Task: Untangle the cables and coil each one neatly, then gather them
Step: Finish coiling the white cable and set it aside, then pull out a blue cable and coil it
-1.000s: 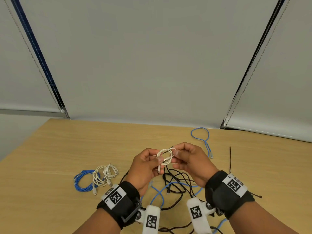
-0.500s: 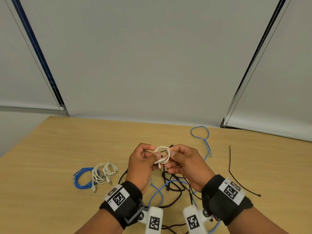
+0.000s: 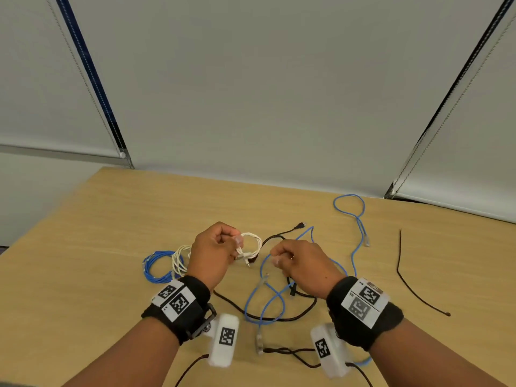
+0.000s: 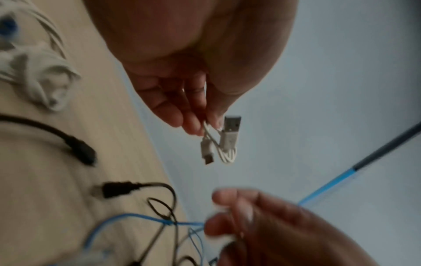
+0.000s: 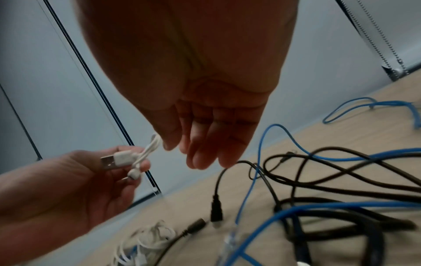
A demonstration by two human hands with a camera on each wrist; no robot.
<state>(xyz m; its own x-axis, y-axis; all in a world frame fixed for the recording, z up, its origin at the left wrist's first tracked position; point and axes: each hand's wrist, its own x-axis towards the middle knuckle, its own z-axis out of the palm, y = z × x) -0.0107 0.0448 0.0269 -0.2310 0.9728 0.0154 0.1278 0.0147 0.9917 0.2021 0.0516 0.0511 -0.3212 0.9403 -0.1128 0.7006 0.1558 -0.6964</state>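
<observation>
My left hand (image 3: 236,243) pinches a small white USB cable (image 3: 252,244) wound into a tight coil and holds it above the wooden table (image 3: 83,289). The left wrist view shows this white coil (image 4: 224,144) hanging from the fingertips (image 4: 196,124), both plugs showing. My right hand (image 3: 279,256) hovers just right of the coil, apart from it, fingers loosely curled and holding nothing; the right wrist view shows the right hand (image 5: 200,156) with nothing in it. Under it lies a tangle of black and blue cables (image 3: 268,303).
A coiled blue cable (image 3: 156,268) and a coiled white cable (image 3: 180,259) lie together left of my left hand. A loose blue loop (image 3: 350,208) reaches toward the far edge. A thin black cable (image 3: 405,277) lies alone at the right.
My right hand has let go of the white coil and drawn off to the right. The left hand keeps the coil and has shifted left, toward the coiled cables.
</observation>
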